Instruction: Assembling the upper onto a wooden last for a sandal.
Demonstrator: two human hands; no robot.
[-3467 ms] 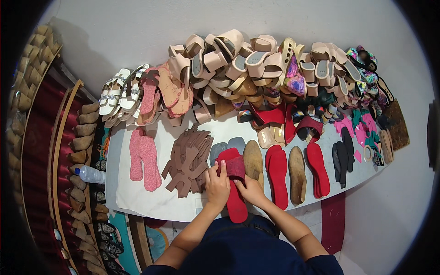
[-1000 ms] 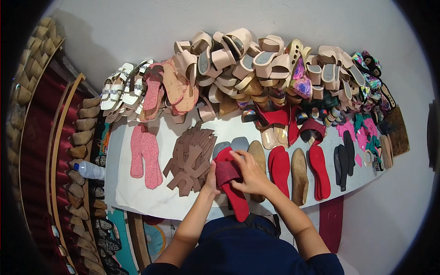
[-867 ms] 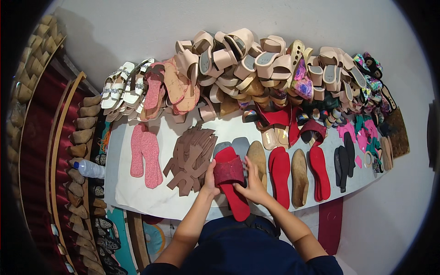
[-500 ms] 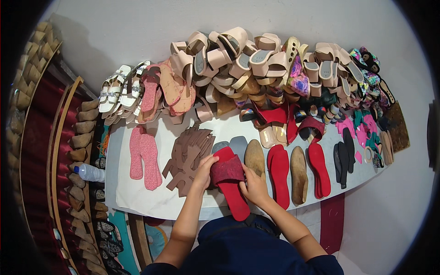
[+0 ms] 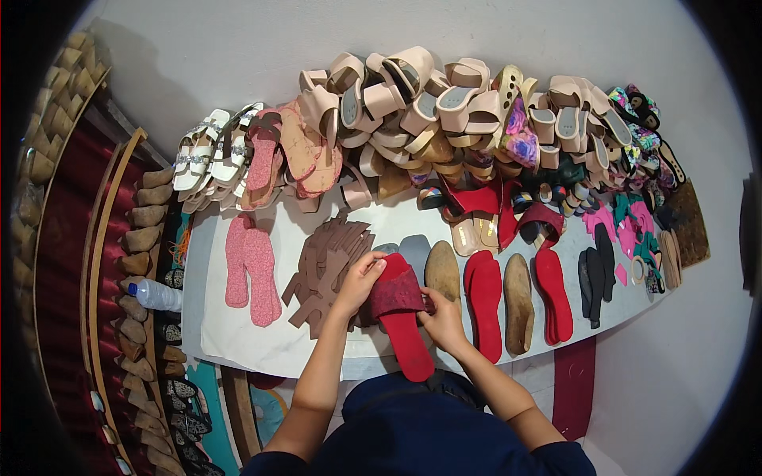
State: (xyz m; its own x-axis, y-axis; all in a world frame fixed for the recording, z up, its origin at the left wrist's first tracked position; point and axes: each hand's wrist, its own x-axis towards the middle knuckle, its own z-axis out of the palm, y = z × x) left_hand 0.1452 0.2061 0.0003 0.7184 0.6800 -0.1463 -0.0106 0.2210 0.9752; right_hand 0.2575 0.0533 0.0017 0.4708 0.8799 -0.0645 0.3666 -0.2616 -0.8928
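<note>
Between my hands is a red slide sandal [image 5: 408, 349], a flat red sole with a dark red textured strap [image 5: 398, 292] across its toe half. The sole's heel end points toward me. Near the toe, my left hand [image 5: 363, 284] is closed on the sandal's left side, thumb and fingers at the edge. At the strap's right edge my right hand [image 5: 440, 317] pinches with its thumb and fingers. Just left lie brown cut strap pieces [image 5: 324, 266]. Beyond the right hand stands a wooden shoe last [image 5: 441, 270], with red insoles [image 5: 482, 305] beside it.
Another last [image 5: 518, 301], more red insoles [image 5: 553, 297], and dark sole pieces [image 5: 591, 274] lie to the right. Pink insoles [image 5: 252, 270] are at left. Finished beige sandals [image 5: 468, 95] pile along the wall. Racks of lasts [image 5: 144, 238] and a water bottle [image 5: 156, 297] stand left.
My left hand has shifted slightly up and its fingers have changed place on the sandal's toe end. The sandal has turned slightly; my right hand stays at the strap's edge.
</note>
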